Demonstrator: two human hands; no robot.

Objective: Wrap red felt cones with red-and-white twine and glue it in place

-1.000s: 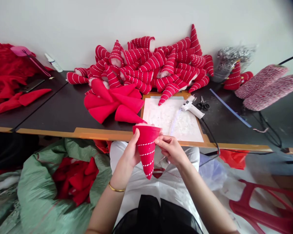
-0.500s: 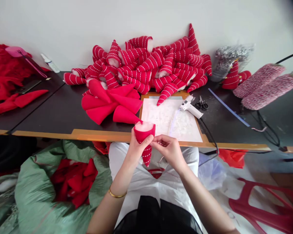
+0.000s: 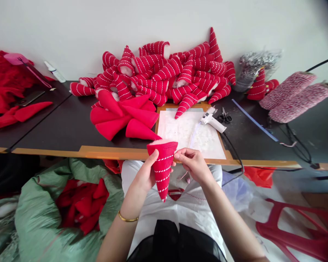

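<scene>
Thumb and fingers of the left hand point(image 3: 147, 171) clasp a red cone point(image 3: 163, 168) over the person's lap, just before the taped edge of the counter point(image 3: 68, 125). It hangs tip down, with white stuffing point(image 3: 162, 142) at its wide upper opening and rows of red-and-white twine around it below a plain band. Beside its right edge, the right hand point(image 3: 192, 163) pinches a strand of twine between thumb and forefinger; a loose length dangles beneath. Past the hands, plain red cones point(image 3: 116, 115) lie overlapping in front of a heap of striped cones point(image 3: 164, 74). To their right, a white glue gun point(image 3: 213, 120) rests on a white sheet point(image 3: 177, 125), near black-handled scissors point(image 3: 224, 117). Two twine spools point(image 3: 295, 96) lie farther right, and a green sack point(image 3: 34, 207) of red fabric pieces point(image 3: 83, 205) stands below, to the left.
</scene>
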